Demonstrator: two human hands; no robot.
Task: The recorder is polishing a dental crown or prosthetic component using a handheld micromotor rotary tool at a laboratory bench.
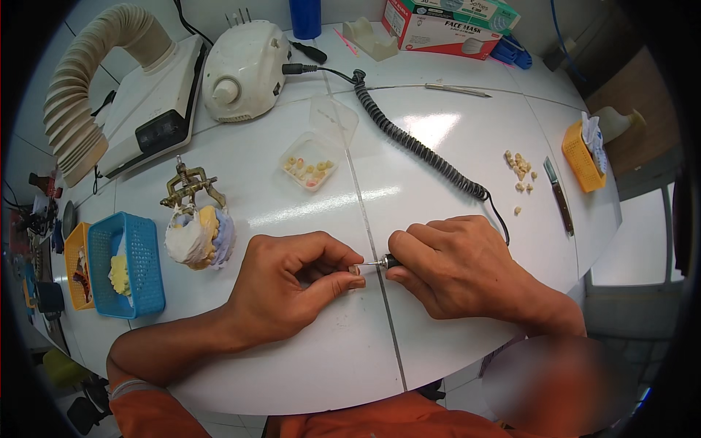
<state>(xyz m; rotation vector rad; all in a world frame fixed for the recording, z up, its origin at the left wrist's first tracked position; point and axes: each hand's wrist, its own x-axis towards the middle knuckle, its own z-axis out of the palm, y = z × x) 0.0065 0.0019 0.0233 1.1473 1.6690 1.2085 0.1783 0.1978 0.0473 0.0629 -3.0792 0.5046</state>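
Note:
My left hand (274, 288) pinches a tiny, pale, tooth-like piece (355, 270) between thumb and fingertips, largely covered by them. My right hand (471, 270) grips a rotary handpiece (384, 261) whose thin metal bit points left and reaches the piece; whether it touches cannot be made out. A black coiled cord (416, 142) leads from a white motor unit (244, 77) with a knob to the right hand. Left of my left hand stands a brass articulator (191, 186) with white, yellow and lilac dental casts (197, 241).
Beyond my hands sits a clear plastic box (285, 169) of artificial teeth. Loose teeth (520, 165) and a knife (560, 197) lie at the right, near a yellow basket (578, 157). A blue basket (150, 274) and a ribbed hose (69, 109) stand left; a mask box (438, 33) is at the back.

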